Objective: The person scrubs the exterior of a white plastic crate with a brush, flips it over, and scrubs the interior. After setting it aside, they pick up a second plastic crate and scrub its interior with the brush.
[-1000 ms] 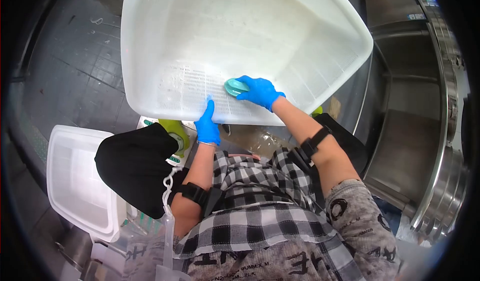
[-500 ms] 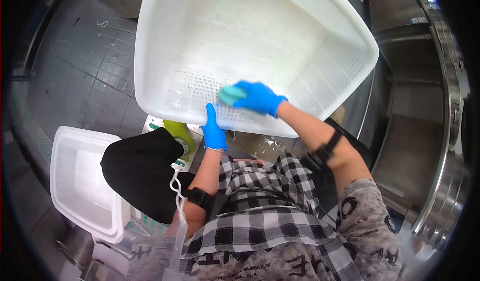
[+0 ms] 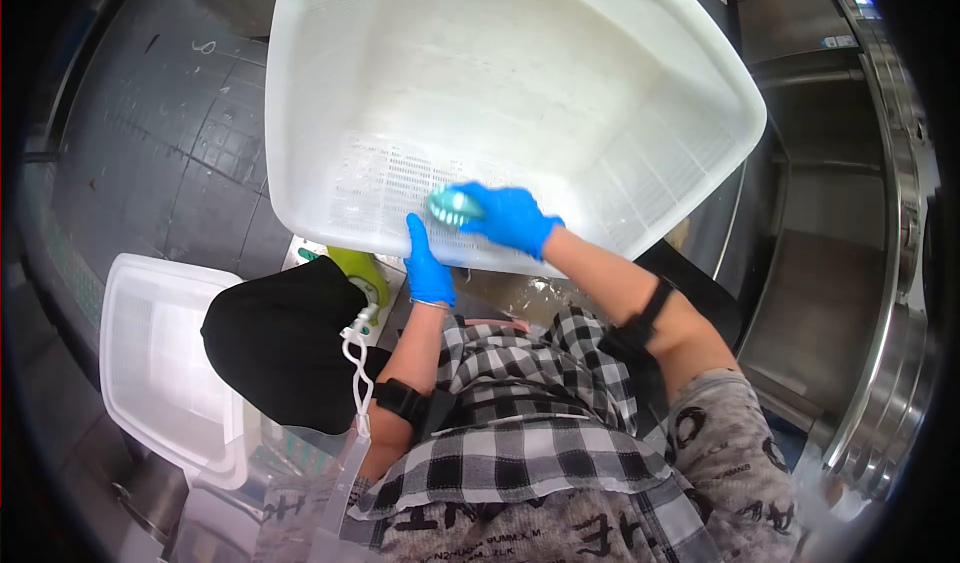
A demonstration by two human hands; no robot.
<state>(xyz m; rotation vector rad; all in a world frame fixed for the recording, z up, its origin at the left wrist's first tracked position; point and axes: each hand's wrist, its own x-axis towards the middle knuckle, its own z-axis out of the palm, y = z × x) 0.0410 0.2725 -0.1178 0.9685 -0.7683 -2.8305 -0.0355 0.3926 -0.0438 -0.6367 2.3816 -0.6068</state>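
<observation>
A large white plastic basket (image 3: 490, 73) with slotted walls is tilted towards me in the head view. In a blue glove, my right hand (image 3: 515, 221) is closed around a teal scrub brush (image 3: 455, 205) with white bristles, held against or just over the near slotted wall inside. My left hand (image 3: 430, 268), gloved in blue too, grips the basket's near rim. Its thumb lies over the inner side, while its other fingers are hidden behind the wall. The brush is just above that thumb.
A smaller white tub (image 3: 165, 363) stands at the lower left. Beside my left forearm are a black-covered knee (image 3: 285, 343) and a lime-green object (image 3: 360, 278). Stainless-steel units (image 3: 810, 253) line the right side. Dark floor tiles (image 3: 200, 133) lie at the left.
My right hand has moved the brush slightly left and down, turning it so the white bristles show. The basket has shifted a little, and my left hand keeps its place on the rim.
</observation>
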